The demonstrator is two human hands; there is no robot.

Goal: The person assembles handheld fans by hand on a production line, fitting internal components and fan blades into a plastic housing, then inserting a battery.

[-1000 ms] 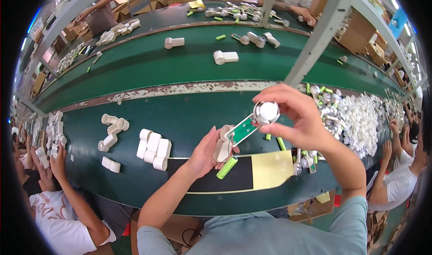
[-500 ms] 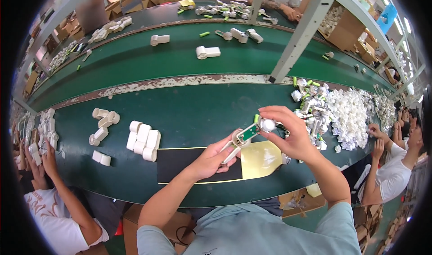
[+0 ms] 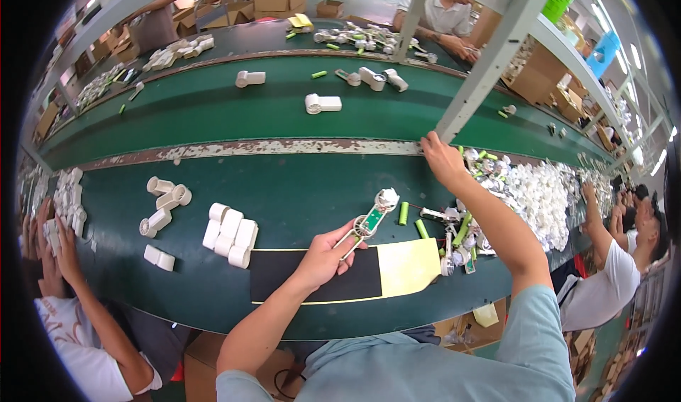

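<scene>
My left hand (image 3: 328, 259) grips a handheld fan housing (image 3: 360, 230), a white ring-headed piece with a green circuit board and a white round part on its far end. It is held above a black and yellow mat (image 3: 408, 263). My right hand (image 3: 445, 159) is stretched out to the foot of a metal post (image 3: 482, 68), at the bench's far edge. Its fingertips are partly hidden, so what they touch is unclear. Beside its forearm lies a pile of loose parts (image 3: 464, 235) with circuit boards and green batteries. One green battery (image 3: 403, 213) stands near the held housing.
White housings (image 3: 230, 233) are grouped to the left, with several more (image 3: 169, 196) beyond. A heap of white parts (image 3: 535, 196) covers the right side. Past a worn metal rail (image 3: 284, 147) runs a green belt (image 3: 213, 111) carrying housings. Co-workers sit on both sides.
My right hand has left the housing's white end and reached far forward to the post. My left hand still holds the housing, now turned more upright. The view has tilted slightly.
</scene>
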